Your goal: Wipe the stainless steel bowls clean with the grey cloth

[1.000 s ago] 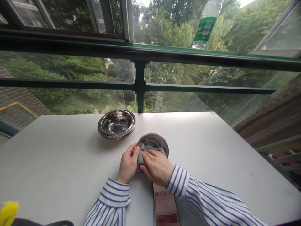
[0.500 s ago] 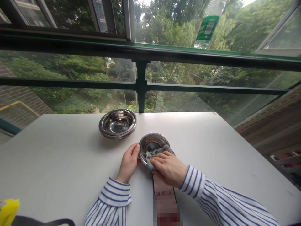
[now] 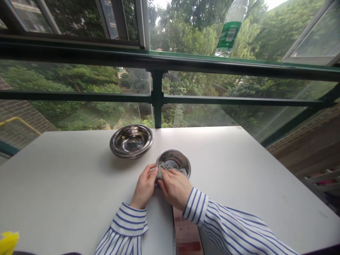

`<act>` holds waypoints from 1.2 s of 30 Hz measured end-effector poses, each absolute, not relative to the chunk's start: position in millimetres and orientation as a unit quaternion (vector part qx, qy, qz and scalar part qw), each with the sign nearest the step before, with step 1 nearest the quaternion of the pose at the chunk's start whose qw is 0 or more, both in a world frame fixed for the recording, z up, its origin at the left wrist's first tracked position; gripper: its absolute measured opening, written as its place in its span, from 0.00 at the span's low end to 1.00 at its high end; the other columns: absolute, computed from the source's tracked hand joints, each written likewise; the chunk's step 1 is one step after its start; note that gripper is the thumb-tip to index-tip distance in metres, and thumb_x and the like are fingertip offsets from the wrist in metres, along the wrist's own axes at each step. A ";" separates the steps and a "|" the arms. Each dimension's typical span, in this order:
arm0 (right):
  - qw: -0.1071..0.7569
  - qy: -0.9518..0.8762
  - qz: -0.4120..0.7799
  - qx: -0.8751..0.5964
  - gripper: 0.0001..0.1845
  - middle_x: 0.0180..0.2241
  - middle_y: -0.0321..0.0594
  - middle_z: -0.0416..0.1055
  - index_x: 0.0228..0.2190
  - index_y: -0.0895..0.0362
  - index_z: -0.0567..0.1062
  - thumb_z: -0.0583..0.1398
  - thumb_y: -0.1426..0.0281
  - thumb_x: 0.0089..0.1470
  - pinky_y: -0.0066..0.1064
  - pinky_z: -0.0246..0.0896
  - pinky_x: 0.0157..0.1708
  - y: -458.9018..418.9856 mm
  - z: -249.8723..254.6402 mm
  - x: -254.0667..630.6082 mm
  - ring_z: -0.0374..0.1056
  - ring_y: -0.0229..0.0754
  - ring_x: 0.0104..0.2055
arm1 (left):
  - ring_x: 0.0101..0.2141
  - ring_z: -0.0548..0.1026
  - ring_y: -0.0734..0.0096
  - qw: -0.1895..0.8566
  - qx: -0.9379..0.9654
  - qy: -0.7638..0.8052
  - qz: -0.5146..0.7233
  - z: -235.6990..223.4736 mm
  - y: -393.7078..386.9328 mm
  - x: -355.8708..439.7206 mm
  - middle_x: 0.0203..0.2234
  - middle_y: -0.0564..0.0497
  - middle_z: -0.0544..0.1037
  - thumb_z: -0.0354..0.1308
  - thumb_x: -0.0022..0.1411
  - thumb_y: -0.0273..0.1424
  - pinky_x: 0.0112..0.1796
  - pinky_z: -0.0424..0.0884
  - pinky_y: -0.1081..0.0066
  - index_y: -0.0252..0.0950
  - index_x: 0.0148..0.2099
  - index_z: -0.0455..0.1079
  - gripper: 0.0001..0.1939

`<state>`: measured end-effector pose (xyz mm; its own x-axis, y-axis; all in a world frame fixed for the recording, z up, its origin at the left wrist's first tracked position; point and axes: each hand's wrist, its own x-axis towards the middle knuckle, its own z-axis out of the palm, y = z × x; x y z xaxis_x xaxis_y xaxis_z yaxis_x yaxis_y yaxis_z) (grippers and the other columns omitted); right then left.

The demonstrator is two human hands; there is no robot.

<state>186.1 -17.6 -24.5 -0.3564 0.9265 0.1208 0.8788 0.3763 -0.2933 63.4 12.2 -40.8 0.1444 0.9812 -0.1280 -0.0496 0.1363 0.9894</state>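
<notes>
A small shiny metal bowl (image 3: 177,154) is in front of me, its opening facing up and tilted slightly toward me. My left hand (image 3: 145,186) grips its left rim, thumb on top. My right hand (image 3: 175,186) presses a grey cloth (image 3: 166,166) against the near inside wall and over the rim, its fingers closed on the cloth and close to my left thumb. Part of the cloth hangs outside the bowl below the fingers. Farther back to the left, a stack of wider metal bowls (image 3: 131,141) rests on the white table (image 3: 217,156).
Below my right wrist lies a phone (image 3: 186,230) with a timer on its screen, partly covered by the sleeve. A yellow object (image 3: 9,242) is at the lower left corner. Behind the table runs a dark green railing (image 3: 158,106), with a plastic bottle (image 3: 230,33) above it.
My right hand has slid left with the cloth, from the bowl's near right side to its near left rim beside my left hand. The stacked bowls have not moved on the table.
</notes>
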 end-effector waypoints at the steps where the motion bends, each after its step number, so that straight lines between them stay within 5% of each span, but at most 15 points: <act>1: 0.128 -0.827 0.087 -0.540 0.22 0.44 0.51 0.69 0.50 0.65 0.61 0.46 0.66 0.58 0.37 0.58 0.41 -18.9 -24.8 189.1 0.63 0.47 0.45 | 0.29 0.74 0.69 0.582 0.482 0.480 0.444 -41.5 12.4 63.2 0.24 0.52 0.77 0.55 0.54 0.36 0.34 0.67 0.71 0.34 0.40 0.66 0.13; 9: 0.085 -0.883 0.075 -0.455 0.19 0.44 0.44 0.70 0.48 0.61 0.64 0.49 0.67 0.57 0.36 0.56 0.41 -32.3 -23.4 225.8 0.63 0.45 0.45 | 0.22 0.68 0.74 0.583 0.473 0.482 0.451 -45.8 16.4 66.3 0.21 0.55 0.72 0.55 0.53 0.37 0.26 0.65 0.73 0.30 0.44 0.67 0.18; 16: 0.124 -0.850 0.048 -0.510 0.22 0.46 0.49 0.67 0.51 0.66 0.61 0.48 0.68 0.57 0.36 0.56 0.41 -27.3 -32.9 200.2 0.62 0.47 0.45 | 0.22 0.66 0.74 0.587 0.481 0.498 0.420 -45.5 13.2 65.0 0.18 0.58 0.67 0.57 0.50 0.37 0.26 0.63 0.73 0.31 0.53 0.63 0.28; 23: 0.099 -0.880 0.087 -0.457 0.20 0.45 0.47 0.69 0.49 0.62 0.61 0.50 0.67 0.56 0.35 0.55 0.40 -26.4 -26.1 214.8 0.63 0.45 0.45 | 0.19 0.62 0.78 0.556 0.493 0.508 0.436 -43.7 16.5 61.0 0.16 0.60 0.61 0.57 0.50 0.35 0.23 0.60 0.76 0.29 0.51 0.65 0.26; 36: 0.109 -0.873 0.100 -0.465 0.19 0.43 0.47 0.70 0.48 0.61 0.62 0.50 0.66 0.55 0.35 0.54 0.40 -25.5 -26.8 207.2 0.62 0.47 0.45 | 0.16 0.63 0.78 0.627 0.496 0.467 0.377 -45.0 14.8 61.4 0.15 0.59 0.68 0.56 0.52 0.35 0.18 0.58 0.78 0.34 0.49 0.62 0.21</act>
